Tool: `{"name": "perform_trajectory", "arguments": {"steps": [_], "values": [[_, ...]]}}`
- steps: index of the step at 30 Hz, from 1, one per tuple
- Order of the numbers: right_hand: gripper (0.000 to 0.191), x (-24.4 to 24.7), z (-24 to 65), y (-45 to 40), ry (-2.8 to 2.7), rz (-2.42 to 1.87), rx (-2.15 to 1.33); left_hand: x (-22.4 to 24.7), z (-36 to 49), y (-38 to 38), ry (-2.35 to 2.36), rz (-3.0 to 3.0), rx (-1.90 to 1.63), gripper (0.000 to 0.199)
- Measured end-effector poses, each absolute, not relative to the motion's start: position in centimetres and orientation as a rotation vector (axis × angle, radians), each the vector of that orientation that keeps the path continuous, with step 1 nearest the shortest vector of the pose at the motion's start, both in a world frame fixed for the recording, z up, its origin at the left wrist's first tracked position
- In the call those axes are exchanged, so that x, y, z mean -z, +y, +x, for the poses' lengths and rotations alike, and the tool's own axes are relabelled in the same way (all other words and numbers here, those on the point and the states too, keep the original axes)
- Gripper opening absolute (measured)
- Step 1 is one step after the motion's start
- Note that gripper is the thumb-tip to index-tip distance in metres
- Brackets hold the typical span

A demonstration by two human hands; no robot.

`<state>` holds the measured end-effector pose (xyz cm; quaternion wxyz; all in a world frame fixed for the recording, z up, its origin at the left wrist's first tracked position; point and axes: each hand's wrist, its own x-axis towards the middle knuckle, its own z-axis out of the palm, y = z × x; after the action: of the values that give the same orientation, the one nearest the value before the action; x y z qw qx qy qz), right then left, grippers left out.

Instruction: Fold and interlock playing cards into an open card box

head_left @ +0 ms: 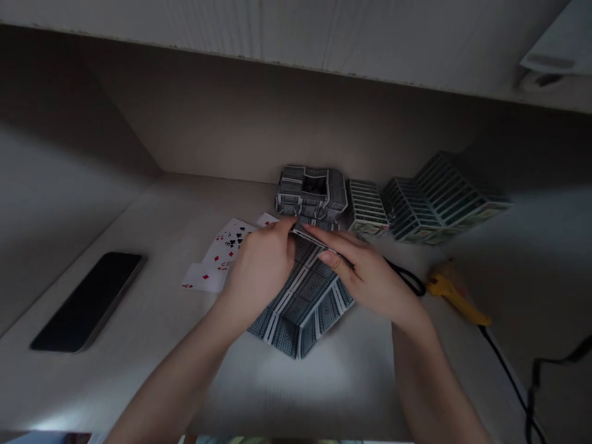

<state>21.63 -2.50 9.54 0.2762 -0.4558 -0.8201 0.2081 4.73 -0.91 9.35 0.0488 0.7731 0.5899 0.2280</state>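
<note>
A long, box-like structure built of playing cards [311, 288], with grey patterned backs and white edges, lies angled on the shelf in front of me. My left hand [261, 259] is closed, with thumb and forefinger pinching its far left corner. My right hand [363, 265] grips the far edge, fingers stretched along the top and thumb underneath. Beneath my left hand, loose playing cards [217, 259] are fanned out face up, partly covered. Just behind my fingertips stands another grey card-built model [312, 188] with a square opening on top.
Green-and-white striped stacks, a small one [367, 206] and a stepped one [444, 200], stand at the back right. A yellow glue gun [456, 297] with a black cord lies at the right. The black phone [87, 302] rests at the left. An overhead board [296, 37] hangs low.
</note>
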Motion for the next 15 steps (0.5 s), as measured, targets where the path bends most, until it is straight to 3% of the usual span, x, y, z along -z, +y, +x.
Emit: {"name": "perform_trajectory", "arguments": {"steps": [5, 10, 15], "values": [[0.040, -9.3, 22.5, -2.0, -2.204, -1.211, -0.592, -9.1, 4.9, -0.6, 1.727, 2.267, -0.703, 0.041], [0.048, -9.3, 23.4, -1.9, -2.198, -1.260, -0.662, -8.3, 4.8, 0.1, 1.606, 2.232, -0.575, 0.028], [0.052, -9.7, 23.5, -2.3, -2.205, -1.313, -0.663, -8.3, 5.7, -0.8, 1.709, 2.307, -0.634, 0.032]]}}
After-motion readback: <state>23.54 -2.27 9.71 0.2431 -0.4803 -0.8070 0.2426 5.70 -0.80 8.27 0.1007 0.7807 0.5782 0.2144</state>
